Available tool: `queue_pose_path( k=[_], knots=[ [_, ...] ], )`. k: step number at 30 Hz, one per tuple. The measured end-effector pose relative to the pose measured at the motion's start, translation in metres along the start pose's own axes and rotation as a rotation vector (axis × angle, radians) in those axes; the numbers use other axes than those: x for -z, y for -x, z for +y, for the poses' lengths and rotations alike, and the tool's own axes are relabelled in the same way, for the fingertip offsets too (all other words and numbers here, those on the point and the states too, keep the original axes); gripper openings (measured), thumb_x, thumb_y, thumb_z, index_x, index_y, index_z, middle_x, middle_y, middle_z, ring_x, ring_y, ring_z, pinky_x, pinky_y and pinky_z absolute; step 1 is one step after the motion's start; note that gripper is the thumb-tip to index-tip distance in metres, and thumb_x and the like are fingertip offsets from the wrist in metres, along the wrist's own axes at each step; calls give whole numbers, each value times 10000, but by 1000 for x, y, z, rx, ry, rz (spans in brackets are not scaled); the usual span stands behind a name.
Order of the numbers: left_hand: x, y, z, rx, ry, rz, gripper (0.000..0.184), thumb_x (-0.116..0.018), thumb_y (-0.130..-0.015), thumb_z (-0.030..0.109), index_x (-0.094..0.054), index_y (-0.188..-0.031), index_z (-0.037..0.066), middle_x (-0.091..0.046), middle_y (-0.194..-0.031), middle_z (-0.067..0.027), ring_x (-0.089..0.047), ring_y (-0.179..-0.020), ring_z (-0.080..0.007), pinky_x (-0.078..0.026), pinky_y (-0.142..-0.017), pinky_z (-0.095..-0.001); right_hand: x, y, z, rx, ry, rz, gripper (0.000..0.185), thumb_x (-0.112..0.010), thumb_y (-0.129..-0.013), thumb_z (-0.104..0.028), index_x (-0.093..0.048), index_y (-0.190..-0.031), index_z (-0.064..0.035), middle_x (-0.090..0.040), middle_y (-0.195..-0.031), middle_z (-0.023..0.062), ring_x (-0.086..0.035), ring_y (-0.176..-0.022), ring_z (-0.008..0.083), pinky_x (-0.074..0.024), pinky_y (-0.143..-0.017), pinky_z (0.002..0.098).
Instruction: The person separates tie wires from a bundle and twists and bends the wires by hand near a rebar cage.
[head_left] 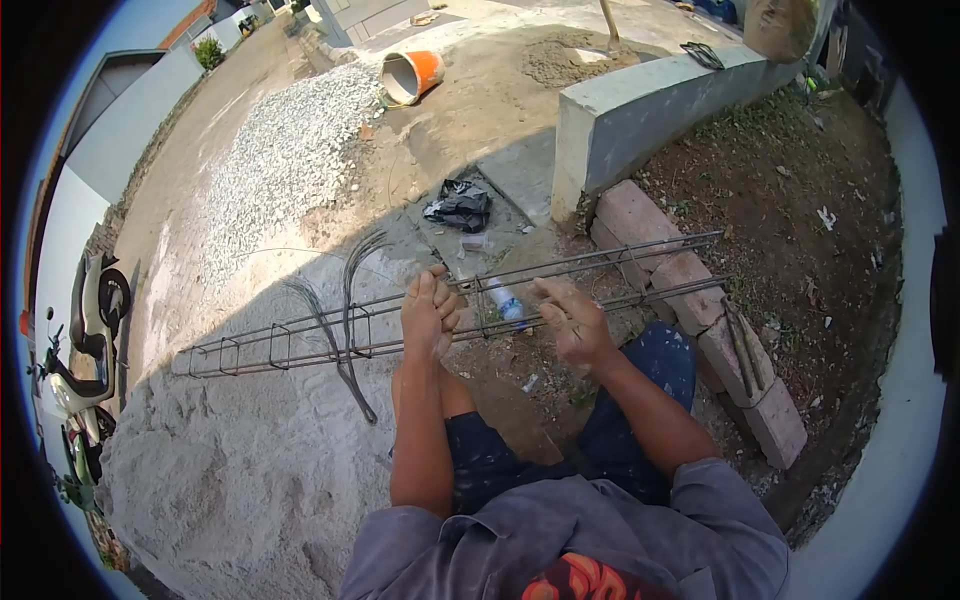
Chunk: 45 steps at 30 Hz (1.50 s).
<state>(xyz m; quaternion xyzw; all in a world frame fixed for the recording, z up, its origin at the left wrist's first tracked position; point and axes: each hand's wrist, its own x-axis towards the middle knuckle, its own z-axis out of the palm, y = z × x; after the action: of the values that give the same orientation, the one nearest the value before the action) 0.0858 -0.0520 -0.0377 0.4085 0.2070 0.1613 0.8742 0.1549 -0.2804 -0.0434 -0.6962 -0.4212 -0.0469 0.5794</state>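
A long rebar cage, made of thin bars with square stirrups, lies across in front of my knees. Over its middle, my left hand is closed, fingers curled beside the bars; what they grip is hidden. My right hand is further along the cage, its fingers bent in a pinch near the lower bars. Anything between those fingertips is too small to make out. A bundle of tie wire is draped over the cage left of my left hand, with loose ends spreading out.
Pinkish blocks support the cage's right end, and short rods lie on them. Grey sand is heaped at left. Beyond are a black plastic bag, a plastic bottle, white gravel, an orange bucket and a low wall.
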Motion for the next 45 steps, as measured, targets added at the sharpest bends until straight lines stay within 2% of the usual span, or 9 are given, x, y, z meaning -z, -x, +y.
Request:
queue_pose_path(
  k=[2, 5, 11, 15, 20, 22, 28, 38, 45],
  knots=[
    [-13, 16, -20, 225, -203, -282, 264, -415, -1015, 298, -529, -1056, 63, -329, -605, 65, -260, -459, -35, -210, -390, -195, -9, 2, 4, -371, -322, -5, 499, -564, -938, -150, -395, -1367, 40, -593, -1195, 169, -598, -1048, 239, -458, -922, 321],
    [-24, 36, -72, 522, -357, -599, 255, -432, -1010, 303, -540, -997, 72, -331, -591, 63, -263, -472, -50, -219, -409, -204, -20, -7, 17, -468, -519, 67, 583, -547, -954, -172, -282, -1427, 40, -633, -1081, 154, -622, -947, 168, -503, -832, 281],
    [-31, 50, -96, 816, -284, -661, 292, -467, -993, 339, -545, -1021, 58, -350, -606, 60, -313, -493, -54, -269, -431, -213, -10, -10, 11, -547, -610, 146, 474, -462, -985, -131, -324, -1408, 34, -590, -822, 53, -509, -525, 77, -491, -508, 236],
    [-22, 52, -103, 843, -539, -799, 419, -483, -981, 360, -504, -1224, 19, -545, -782, -12, -555, -688, -108, -453, -585, -237, -7, -10, 3, -589, -586, 212, 404, -449, -990, -120, -409, -1364, 27, -502, -716, -4, -406, -498, 44, -398, -456, 212],
    [-35, 11, -64, -58, -342, -343, 575, -496, -972, 376, -359, -1391, 8, -538, -1231, -157, -563, -1113, -215, -503, -850, -300, -10, -1, 10, -493, -349, 115, 355, -464, -988, -136, -495, -1307, 17, -455, -668, -37, -379, -538, 34, -344, -483, 198],
    [-57, 2, -32, -231, -139, -211, 464, -497, -983, 302, -445, -1307, -26, -593, -1128, -138, -611, -1003, -188, -528, -800, -292, -22, 6, 14, -452, -280, 44, 338, -470, -986, -140, -522, -1280, 19, -473, -677, -31, -396, -550, 39, -353, -495, 202],
    [-65, -4, -26, -251, -345, -105, 260, -524, -973, 189, -613, -1029, -49, -660, -847, -84, -641, -738, -128, -541, -671, -246, -26, 6, 0, -543, -317, 2, 297, -476, -981, -149, -578, -1195, 30, -531, -670, -7, -459, -561, 50, -384, -506, 221],
    [-47, 12, -61, -222, -900, -165, 234, -569, -940, 194, -687, -996, -1, -660, -807, -32, -583, -736, -90, -462, -667, -244, -18, 11, 12, -467, 133, -170, 179, -492, -925, -148, -569, -926, 14, -611, -791, 238, -605, -749, 408, -453, -660, 452],
    [-41, 14, -64, -315, -1048, -278, 251, -578, -930, 210, -688, -1001, -5, -657, -851, -71, -569, -793, -124, -453, -728, -283, -18, 15, 15, -465, 210, -243, 162, -498, -906, -135, -564, -919, 13, -600, -837, 264, -574, -830, 456, -432, -687, 503]
  ],
)
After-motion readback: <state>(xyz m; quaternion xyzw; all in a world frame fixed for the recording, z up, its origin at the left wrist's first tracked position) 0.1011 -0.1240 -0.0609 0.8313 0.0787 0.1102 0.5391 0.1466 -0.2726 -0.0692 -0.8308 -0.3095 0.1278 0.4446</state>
